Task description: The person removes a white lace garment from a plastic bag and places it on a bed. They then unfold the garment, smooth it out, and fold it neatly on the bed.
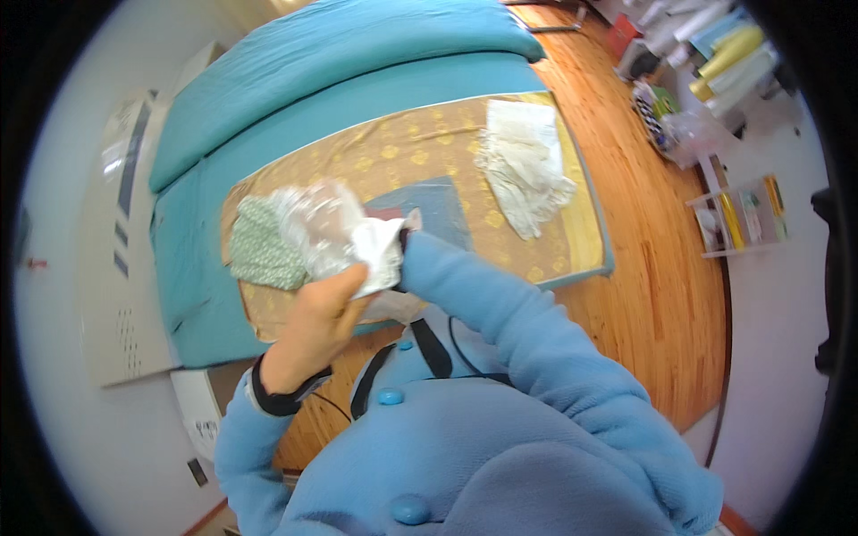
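Note:
My left hand (323,317) pinches the edge of a white cloth (380,248) between thumb and fingers. My right forearm reaches in from the right, a dark band at its wrist, and the white cloth covers the right hand, so its fingers are hidden. Just beyond the hands lies a crumpled clear plastic bag (323,214), partly behind the white cloth. A green cloth with pale spots (262,241) rests against the bag's left side. Under and right of the bag, a flat blue-grey piece (445,207) lies on the brown and yellow patterned cover (357,167).
A crumpled cream-white cloth (527,165) lies on the cover's right part. The bed's teal sheet (349,89) extends beyond it. Wooden floor (661,304) runs along the right, with a clear wall rack (737,214) and bagged items (693,134). A white panel (121,250) stands left.

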Available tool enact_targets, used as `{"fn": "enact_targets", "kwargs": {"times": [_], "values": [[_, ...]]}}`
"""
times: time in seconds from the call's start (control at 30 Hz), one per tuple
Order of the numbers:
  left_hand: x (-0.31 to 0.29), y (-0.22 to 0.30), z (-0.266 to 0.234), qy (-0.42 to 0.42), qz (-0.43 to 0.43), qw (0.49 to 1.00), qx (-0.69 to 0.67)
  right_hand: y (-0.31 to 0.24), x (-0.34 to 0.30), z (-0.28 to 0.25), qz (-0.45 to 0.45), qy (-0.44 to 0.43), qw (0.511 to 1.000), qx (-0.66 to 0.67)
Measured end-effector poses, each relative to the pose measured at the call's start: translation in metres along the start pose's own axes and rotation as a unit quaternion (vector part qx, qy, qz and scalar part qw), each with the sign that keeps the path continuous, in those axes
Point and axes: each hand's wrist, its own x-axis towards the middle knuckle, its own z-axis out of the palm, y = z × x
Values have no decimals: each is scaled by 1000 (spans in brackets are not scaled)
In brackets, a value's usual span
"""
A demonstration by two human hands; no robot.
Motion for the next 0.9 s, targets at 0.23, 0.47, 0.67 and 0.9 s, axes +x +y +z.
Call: {"fn": "enact_targets", "kwargs": {"times": [0.23,0.47,0.67,0.9], "values": [[-1,4,25,-60,47,990,-118,-11,50,10,38,-43,848,527],[8,-26,-22,59,25,992,111,-32,46,-8,70,-253,838,478],[7,-63,-88,150,-183,955,-180,-64,-16,25,214,-116,955,171],[2,-52,-87,-150,-117,982,16,-78,-52,23,40,-153,987,-31]]}}
